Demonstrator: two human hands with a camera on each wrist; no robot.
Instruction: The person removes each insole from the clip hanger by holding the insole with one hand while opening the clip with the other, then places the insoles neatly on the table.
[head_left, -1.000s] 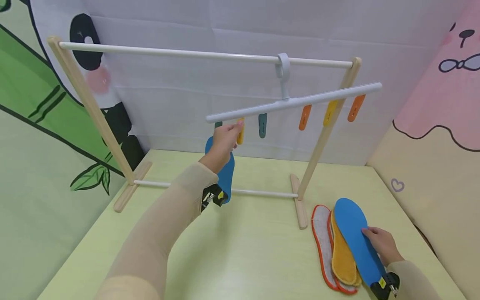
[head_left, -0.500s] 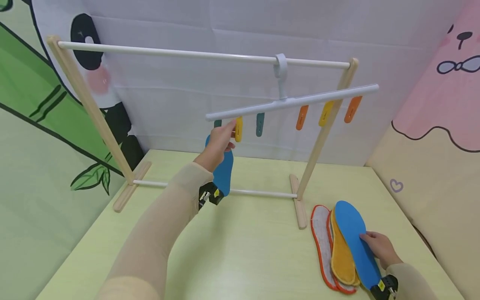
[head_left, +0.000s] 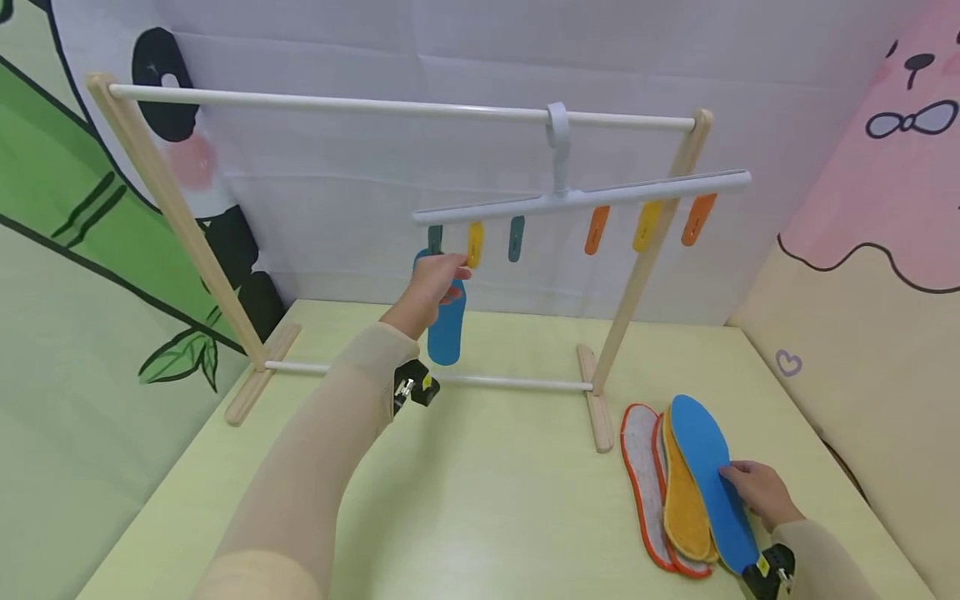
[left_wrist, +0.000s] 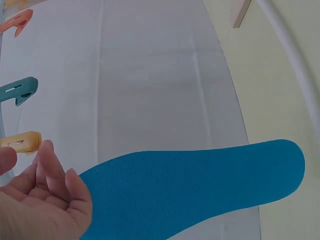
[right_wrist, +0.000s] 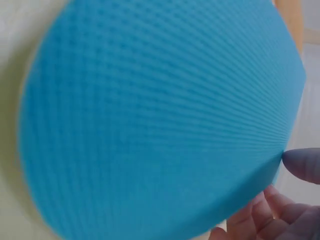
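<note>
A blue insole [head_left: 446,337] hangs from the teal clip [head_left: 435,240] at the left end of a white clip hanger [head_left: 517,205]. In front of it, my left hand [head_left: 431,287] has its fingertips right at the lower end of a yellow clip [head_left: 475,243]. The left wrist view shows the thumb [left_wrist: 7,159] and index finger apart beside that clip, with the fingers loosely bent. At the lower right, my right hand [head_left: 761,492] pinches the edge of a second blue insole [head_left: 705,458], thumb on its top face. This insole lies tilted over a mustard-yellow insole [head_left: 682,508].
Grey insoles with red edging [head_left: 641,467] lie beside the mustard-yellow one on the table [head_left: 480,500]. The hanger hooks over the top rod [head_left: 337,103] of a wooden rack [head_left: 176,212]. An orange clip [head_left: 597,230] and several others line the hanger.
The hanger's left end has risen and its bar has rolled. My left fingers have slid down off the yellow clip's upper part. The right hand has barely moved.
</note>
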